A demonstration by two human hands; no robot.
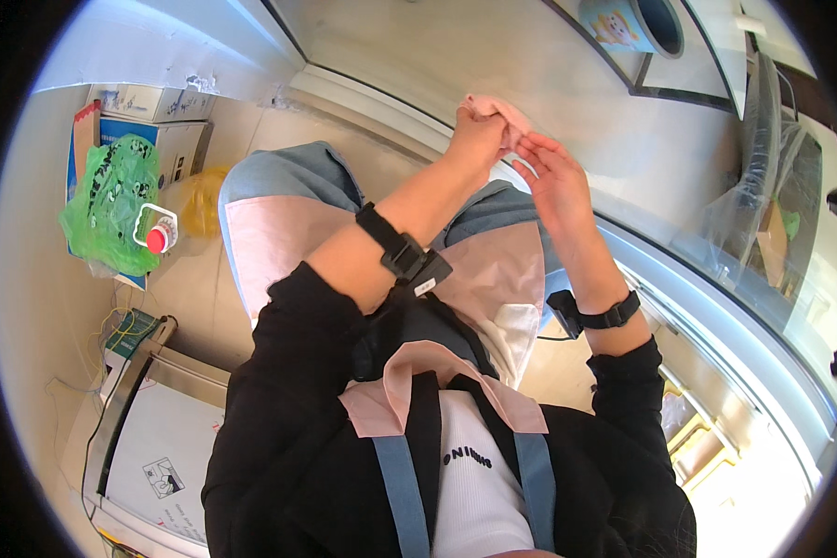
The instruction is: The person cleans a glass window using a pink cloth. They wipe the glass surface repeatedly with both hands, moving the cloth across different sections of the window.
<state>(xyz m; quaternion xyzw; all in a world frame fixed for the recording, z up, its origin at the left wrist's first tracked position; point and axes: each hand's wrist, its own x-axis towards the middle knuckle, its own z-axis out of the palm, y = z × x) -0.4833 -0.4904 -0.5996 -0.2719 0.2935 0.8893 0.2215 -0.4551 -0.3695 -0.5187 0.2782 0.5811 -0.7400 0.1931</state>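
Observation:
A folded pink cloth (pixel 506 117) is gripped in my left hand (pixel 476 139), out in front of my knees. My right hand (pixel 554 174) is raised close beside it, palm turned up and fingers spread. Its fingertips meet the cloth's lower end, though whether they pinch it is hard to tell. Just beyond both hands stands a glass pane (pixel 418 63) with a pale frame (pixel 376 108) along its bottom.
To my left are cardboard boxes (pixel 185 150), a green plastic bag (pixel 115 209) and a red-capped bottle (pixel 157 239). Lower left stands a metal-framed unit (pixel 160 446) with cables. Beyond the glass are a light-blue cartoon bucket (pixel 617 26) and clear plastic sheeting (pixel 753 167).

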